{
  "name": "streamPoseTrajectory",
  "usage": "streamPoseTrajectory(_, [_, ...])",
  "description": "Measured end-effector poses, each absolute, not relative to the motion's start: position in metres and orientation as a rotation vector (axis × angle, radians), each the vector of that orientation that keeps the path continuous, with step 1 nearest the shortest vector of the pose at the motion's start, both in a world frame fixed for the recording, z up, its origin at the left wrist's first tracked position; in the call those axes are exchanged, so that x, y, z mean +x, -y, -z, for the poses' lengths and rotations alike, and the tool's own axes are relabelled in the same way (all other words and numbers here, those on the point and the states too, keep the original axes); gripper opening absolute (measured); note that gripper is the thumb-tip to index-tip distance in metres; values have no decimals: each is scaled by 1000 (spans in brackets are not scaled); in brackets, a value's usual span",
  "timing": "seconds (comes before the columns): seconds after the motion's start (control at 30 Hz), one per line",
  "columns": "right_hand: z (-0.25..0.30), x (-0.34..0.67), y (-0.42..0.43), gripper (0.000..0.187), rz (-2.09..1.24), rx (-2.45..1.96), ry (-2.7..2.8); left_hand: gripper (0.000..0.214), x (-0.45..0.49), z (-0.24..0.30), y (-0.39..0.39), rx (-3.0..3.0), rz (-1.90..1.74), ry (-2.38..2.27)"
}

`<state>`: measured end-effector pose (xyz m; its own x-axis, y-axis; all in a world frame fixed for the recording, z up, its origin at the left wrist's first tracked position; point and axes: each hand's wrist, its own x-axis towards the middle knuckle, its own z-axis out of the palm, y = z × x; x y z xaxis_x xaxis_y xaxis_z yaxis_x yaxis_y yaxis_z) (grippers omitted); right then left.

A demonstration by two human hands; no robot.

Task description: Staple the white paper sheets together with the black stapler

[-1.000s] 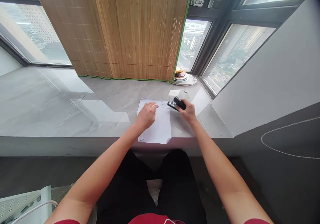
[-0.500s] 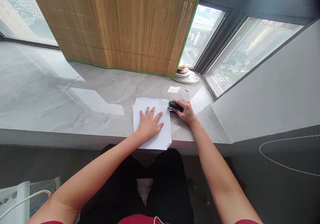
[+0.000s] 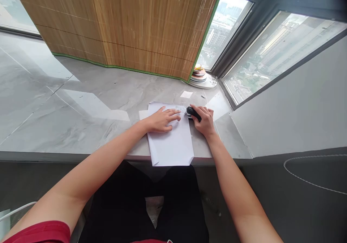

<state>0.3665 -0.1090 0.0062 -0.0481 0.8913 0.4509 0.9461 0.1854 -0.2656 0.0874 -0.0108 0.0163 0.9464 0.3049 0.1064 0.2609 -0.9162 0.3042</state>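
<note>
White paper (image 3: 173, 143) lies on the marble ledge, its near end sticking out past the front edge. A small patch of grey print or marks shows near its upper right corner. My left hand (image 3: 162, 120) rests on the upper part of the paper, palm down, its fingers apart and pointing right toward that patch. My right hand (image 3: 204, 120) is closed around a black stapler (image 3: 193, 113), whose front end meets the paper's upper right edge. Part of the stapler is hidden under my fingers.
A bamboo blind (image 3: 135, 29) with green edging hangs down to the ledge (image 3: 89, 127). Plates (image 3: 202, 80) are stacked in the window corner. A tiny dark piece (image 3: 203, 96) lies beyond the stapler. A white wall (image 3: 287, 102) bounds the right side.
My left hand has slid up the paper and turned, so its fingers point right rather than away. The stapler stays at the paper's corner, now tilted more. The view has shifted slightly.
</note>
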Motion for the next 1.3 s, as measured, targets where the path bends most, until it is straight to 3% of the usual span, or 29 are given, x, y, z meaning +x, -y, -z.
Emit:
streamPoseTrajectory(0.13, [-7, 364, 108, 58, 113, -1692, 1946, 66, 89, -14, 18, 2857, -275, -449])
streamPoseTrajectory(0.37, [-12, 360, 108, 50, -9, -1562, 1930, 59, 97, -17, 25, 2918, -299, -452])
streamPoseTrajectory(1.3, [-9, 354, 108, 50, 146, -1544, 1957, 67, 101, -15, 28, 2818, -245, -458])
